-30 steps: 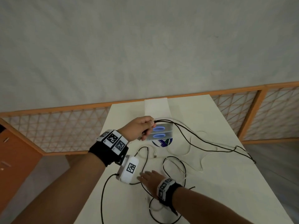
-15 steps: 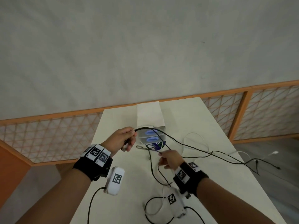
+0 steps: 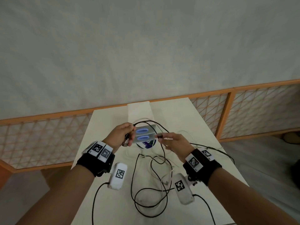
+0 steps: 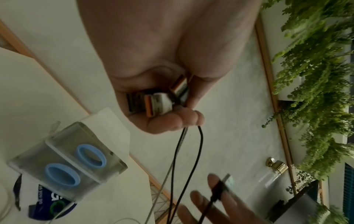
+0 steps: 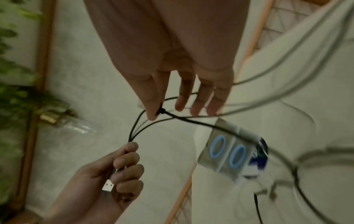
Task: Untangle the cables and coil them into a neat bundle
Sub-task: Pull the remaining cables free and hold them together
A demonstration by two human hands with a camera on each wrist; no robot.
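Observation:
Several thin black cables (image 3: 146, 201) and white cables (image 3: 159, 169) lie looped and crossed on the white table (image 3: 203, 127). My left hand (image 3: 128, 135) is raised over the table's far half, fingers curled round a bunch of USB plugs (image 4: 159, 104) with black leads (image 4: 199, 145) trailing down from it. My right hand (image 3: 160, 137) is level with it, a short gap away. Its thumb and forefinger pinch a black cable end (image 5: 161, 112) while the other fingers stay straight. That lead runs down to the tangle. The left hand (image 5: 116, 174) also shows a silver plug (image 5: 108, 185).
A clear box with two blue rings (image 3: 143, 134) stands just behind both hands, on a round blue-printed disc (image 3: 146, 145), with a white box (image 3: 139, 111) behind it. An orange lattice fence (image 3: 243, 114) borders the table's far and right sides. Cables hang over the right edge.
My right hand rose off the table, took a black cable end and brought it up close to the left hand. The left hand kept its grip on the plugs.

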